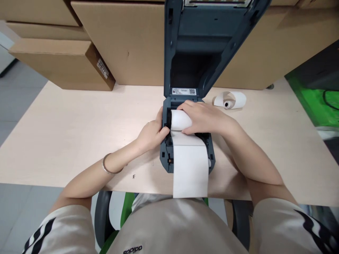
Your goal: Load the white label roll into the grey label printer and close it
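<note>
A dark grey label printer (165,150) stands on the table with its lid (200,46) raised. In its bay sits a white label roll (180,120), whose loose strip (190,169) runs forward over the printer's front and past the table edge. My left hand (154,132) grips the printer's left side wall, thumb on the inner rim and fingers outside. My right hand (200,117) is closed over the right part of the roll, with fingertips at its far side and thumb at the near side. The roll's right end is hidden under that hand.
Behind the printer stand large cardboard boxes (127,42), with a smaller box (66,65) at the back left. A small core with a curl of white paper (237,100) lies right of the printer. A green surface (304,102) is at far right.
</note>
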`<state>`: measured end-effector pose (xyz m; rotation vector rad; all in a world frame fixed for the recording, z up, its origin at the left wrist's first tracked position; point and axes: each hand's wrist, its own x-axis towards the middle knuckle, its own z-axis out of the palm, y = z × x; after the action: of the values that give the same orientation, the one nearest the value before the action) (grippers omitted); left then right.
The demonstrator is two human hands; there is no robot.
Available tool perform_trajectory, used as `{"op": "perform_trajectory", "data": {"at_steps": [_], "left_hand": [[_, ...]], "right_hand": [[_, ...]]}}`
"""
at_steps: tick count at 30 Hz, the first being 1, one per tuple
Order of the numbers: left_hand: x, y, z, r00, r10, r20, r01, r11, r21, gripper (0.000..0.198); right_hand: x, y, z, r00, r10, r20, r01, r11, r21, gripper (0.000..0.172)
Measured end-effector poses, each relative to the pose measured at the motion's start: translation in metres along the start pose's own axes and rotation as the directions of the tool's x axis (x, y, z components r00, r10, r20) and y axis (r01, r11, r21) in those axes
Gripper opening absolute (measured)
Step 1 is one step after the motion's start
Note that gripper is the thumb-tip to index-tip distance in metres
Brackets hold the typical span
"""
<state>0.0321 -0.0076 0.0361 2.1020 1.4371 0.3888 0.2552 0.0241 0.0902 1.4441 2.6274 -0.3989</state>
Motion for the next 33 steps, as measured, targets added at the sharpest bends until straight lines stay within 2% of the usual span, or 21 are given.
{"op": "perform_trajectory", "data": {"at_steps": [3, 6, 8, 10, 12, 15, 17, 19, 26, 30, 33], "left_hand": [[0.000, 0.001, 0.000, 1.000, -0.002, 0.009, 0.002, 1.000, 0.004, 0.088], [0.000, 0.000, 0.001, 1.000, -0.015, 0.006, 0.015, 0.999, 0.031, 0.088], [0.000, -0.002, 0.001, 1.000, -0.006, 0.002, 0.005, 0.999, 0.044, 0.088], [0.000, -0.003, 0.000, 1.000, 0.015, 0.001, -0.015, 0.999, 0.044, 0.088], [0.000, -0.003, -0.001, 1.000, 0.024, 0.003, -0.024, 0.999, 0.045, 0.088], [0.000, 0.000, -0.003, 1.000, -0.007, 0.019, 0.005, 0.998, 0.061, 0.089], [0.000, 0.003, -0.003, 0.999, -0.037, 0.038, 0.034, 0.996, 0.077, 0.091], [0.000, 0.004, -0.003, 0.997, -0.058, 0.053, 0.053, 0.994, 0.092, 0.092], [0.000, 0.002, -0.002, 0.999, -0.046, 0.024, 0.043, 0.995, 0.094, 0.089], [0.000, 0.003, -0.002, 0.996, -0.080, 0.030, 0.077, 0.993, 0.089, 0.090], [-0.001, 0.004, -0.003, 0.994, -0.103, 0.040, 0.101, 0.993, 0.055, 0.089]], "right_hand": [[-0.005, 0.006, -0.003, 0.997, -0.069, -0.030, 0.070, 0.997, 0.026, 0.069], [-0.022, 0.007, -0.015, 0.986, -0.128, -0.103, 0.134, 0.990, 0.054, 0.057], [-0.040, 0.001, -0.021, 0.983, -0.137, -0.124, 0.148, 0.986, 0.081, 0.046], [-0.059, -0.013, -0.018, 0.984, -0.161, -0.081, 0.167, 0.983, 0.076, 0.040], [-0.078, -0.033, -0.003, 0.978, -0.202, -0.050, 0.202, 0.979, -0.004, 0.044], [-0.101, -0.067, 0.031, 0.957, -0.223, -0.185, 0.187, 0.963, -0.193, 0.058], [-0.111, -0.085, 0.050, 0.936, -0.233, -0.265, 0.168, 0.954, -0.247, 0.067], [-0.117, -0.097, 0.062, 0.928, -0.242, -0.284, 0.166, 0.949, -0.268, 0.072], [-0.121, -0.098, 0.064, 0.925, -0.241, -0.293, 0.148, 0.940, -0.307, 0.069], [-0.125, -0.096, 0.068, 0.914, -0.234, -0.333, 0.138, 0.948, -0.287, 0.077], [-0.129, -0.096, 0.070, 0.908, -0.269, -0.321, 0.176, 0.941, -0.289, 0.080]]}}
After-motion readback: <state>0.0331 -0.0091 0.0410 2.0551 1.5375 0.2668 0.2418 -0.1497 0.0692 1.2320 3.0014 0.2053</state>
